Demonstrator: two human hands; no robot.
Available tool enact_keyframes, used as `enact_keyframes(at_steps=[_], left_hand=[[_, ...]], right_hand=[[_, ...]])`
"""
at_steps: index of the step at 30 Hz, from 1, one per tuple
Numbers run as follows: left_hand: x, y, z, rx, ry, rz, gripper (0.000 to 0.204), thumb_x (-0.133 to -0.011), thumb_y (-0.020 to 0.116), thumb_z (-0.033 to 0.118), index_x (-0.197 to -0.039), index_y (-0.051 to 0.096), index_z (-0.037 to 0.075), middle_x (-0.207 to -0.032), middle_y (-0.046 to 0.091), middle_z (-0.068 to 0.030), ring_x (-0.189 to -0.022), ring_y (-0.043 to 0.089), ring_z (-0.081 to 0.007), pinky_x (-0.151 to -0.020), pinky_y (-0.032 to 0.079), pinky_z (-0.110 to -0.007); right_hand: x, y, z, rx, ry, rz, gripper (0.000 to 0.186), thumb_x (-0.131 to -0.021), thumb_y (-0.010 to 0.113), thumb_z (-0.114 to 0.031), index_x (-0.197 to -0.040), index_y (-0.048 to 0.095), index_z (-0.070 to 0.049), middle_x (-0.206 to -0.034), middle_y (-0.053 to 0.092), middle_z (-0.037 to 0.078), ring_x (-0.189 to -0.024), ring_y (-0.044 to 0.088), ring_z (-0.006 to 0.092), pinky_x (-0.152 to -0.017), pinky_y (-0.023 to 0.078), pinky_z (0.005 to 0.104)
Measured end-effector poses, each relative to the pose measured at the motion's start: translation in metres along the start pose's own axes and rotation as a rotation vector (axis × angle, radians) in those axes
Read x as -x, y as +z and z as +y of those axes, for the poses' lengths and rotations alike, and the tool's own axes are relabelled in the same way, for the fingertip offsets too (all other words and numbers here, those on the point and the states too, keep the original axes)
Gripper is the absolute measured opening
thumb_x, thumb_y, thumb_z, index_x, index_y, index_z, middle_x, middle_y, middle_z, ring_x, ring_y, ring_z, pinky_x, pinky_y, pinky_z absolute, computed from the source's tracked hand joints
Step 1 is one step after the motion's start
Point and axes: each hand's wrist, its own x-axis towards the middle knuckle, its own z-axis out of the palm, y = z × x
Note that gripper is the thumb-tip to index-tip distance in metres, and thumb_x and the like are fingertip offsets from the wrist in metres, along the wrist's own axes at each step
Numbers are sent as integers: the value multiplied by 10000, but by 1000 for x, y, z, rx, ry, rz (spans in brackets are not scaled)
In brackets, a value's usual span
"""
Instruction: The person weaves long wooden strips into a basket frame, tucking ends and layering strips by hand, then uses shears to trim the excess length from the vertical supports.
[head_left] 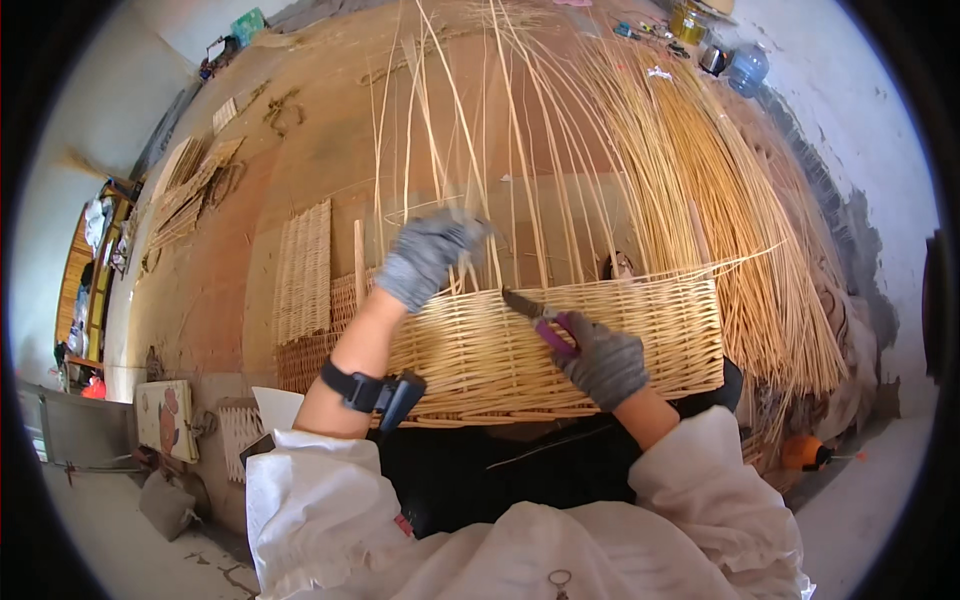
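Across my lap lies a woven wicker panel [560, 345], pale and tightly woven, with long upright rods [512, 130] rising from its far edge and fanning away from me. My right hand [605, 368], in a grey glove, is closed round the purple handles of a pair of pruning shears [548, 326]. The dark blades point left, at the panel's far edge among the bases of the rods. Left of the blades, just above that same edge, is my left hand [428, 258], also gloved in grey. Its fingers are smeared by motion, so whether they grip a rod is unclear.
A large bundle of loose wicker rods [745, 220] lies to the right. Smaller woven panels [304, 270] lie on the left, with flat wooden pieces [190, 195] farther off. A water jug [747, 70] stands at the far right by the wall. An orange object [803, 453] sits near right.
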Motion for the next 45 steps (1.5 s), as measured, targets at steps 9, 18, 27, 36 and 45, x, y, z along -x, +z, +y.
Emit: enact_keyframes(at_steps=[9, 18, 27, 36, 45], left_hand=[[22, -29, -7, 12, 87, 259, 222, -850, 537, 188, -945, 595, -4, -707, 588, -42, -604, 553, -121, -568, 470, -236], [47, -49, 20, -50, 84, 487, 202, -860, 525, 195, -929, 596, 19, -633, 555, -9, -539, 503, -92, -503, 426, -219], [-37, 95, 11, -658, 246, -266, 191, -824, 519, 199, -925, 624, 76, -846, 600, -125, -721, 572, -245, -700, 453, -319], [-124, 197, -23, -1483, -165, -676, 472, -738, 579, 433, -1035, 593, 67, -978, 606, -137, -895, 573, -301, -803, 449, -355], [-93, 133, -15, -704, -134, -404, 395, -713, 689, 310, -978, 617, 26, -874, 622, -111, -787, 566, -190, -742, 447, -280]], right_hand=[[-17, 25, -42, 181, -180, 214, 521, -677, 639, -380, -1101, 492, -115, -801, 602, 144, -710, 603, 306, -612, 476, 412], [-46, 51, -54, 26, -350, 180, 462, -699, 617, -383, -1048, 504, -102, -864, 602, 156, -796, 591, 295, -692, 472, 424], [54, 39, 15, -245, -328, 84, 469, -666, 651, -418, -983, 524, -97, -777, 607, 133, -705, 597, 311, -624, 475, 385], [81, 1, 116, -282, -43, 241, 617, -598, 710, -390, -1069, 511, -45, -885, 596, 154, -817, 590, 287, -720, 472, 352], [41, -17, 115, -46, -31, 361, 712, -623, 675, -406, -1157, 444, 4, -881, 560, 177, -827, 556, 293, -769, 426, 373]])
